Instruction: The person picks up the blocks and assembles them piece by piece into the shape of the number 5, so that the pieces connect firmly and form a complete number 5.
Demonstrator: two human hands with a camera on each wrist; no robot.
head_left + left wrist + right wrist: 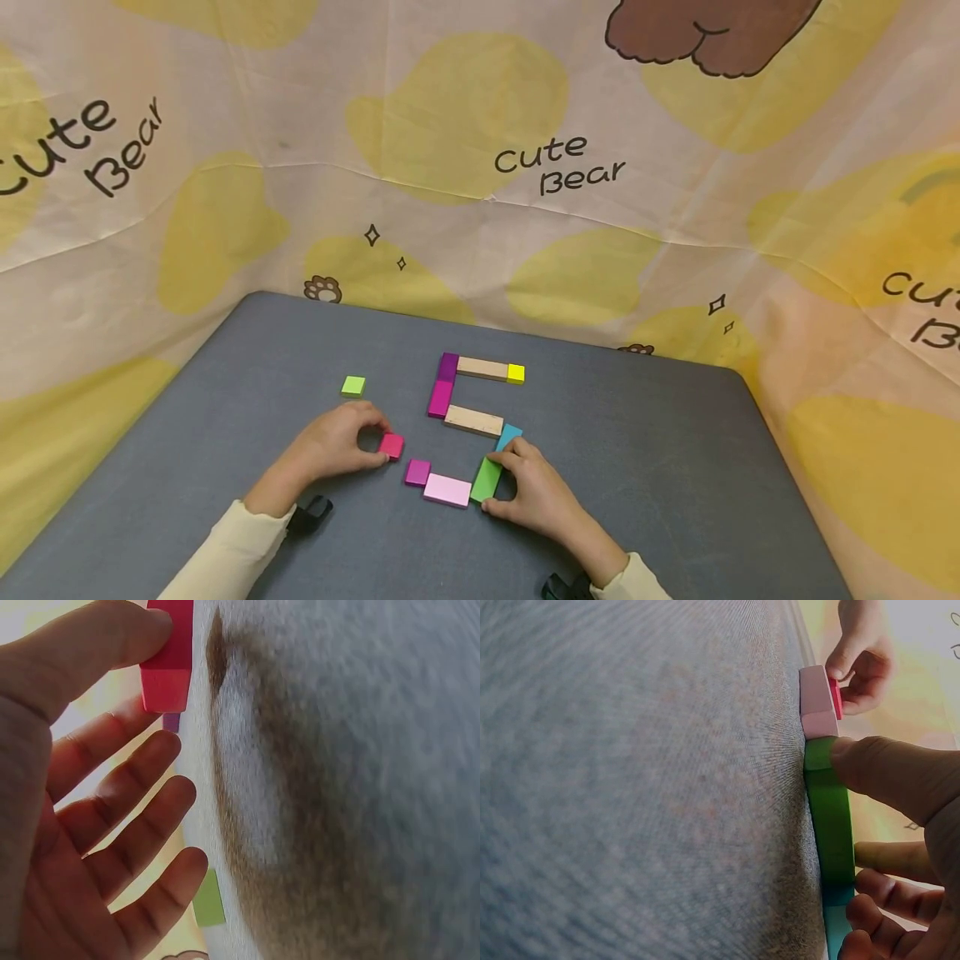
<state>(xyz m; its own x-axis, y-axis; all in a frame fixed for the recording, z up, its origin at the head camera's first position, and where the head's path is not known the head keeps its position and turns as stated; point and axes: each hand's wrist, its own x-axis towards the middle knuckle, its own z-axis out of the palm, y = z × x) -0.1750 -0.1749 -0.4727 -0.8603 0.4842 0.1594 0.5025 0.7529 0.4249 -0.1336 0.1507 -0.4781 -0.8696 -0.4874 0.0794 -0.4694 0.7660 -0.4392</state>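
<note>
My left hand (341, 442) pinches a small red-pink block (392, 446) between thumb and fingers, left of a small magenta block (417, 472). In the left wrist view, the thumb lies on the red-pink block (166, 688) while the other fingers spread below it. My right hand (538, 493) holds a green block (486, 481) by its two ends, thumb at the near end. One end of that green block (831, 825) meets the light pink block (817, 697) in the right wrist view; its other end meets a blue block (509, 436).
Purple (447, 367) and magenta (440, 399) blocks, two wooden blocks (482, 369) and a yellow block (516, 373) continue the figure-5 shape. A lime-green block (353, 386) lies apart at the left. A patterned cloth (450, 108) hangs behind the grey table (637, 433).
</note>
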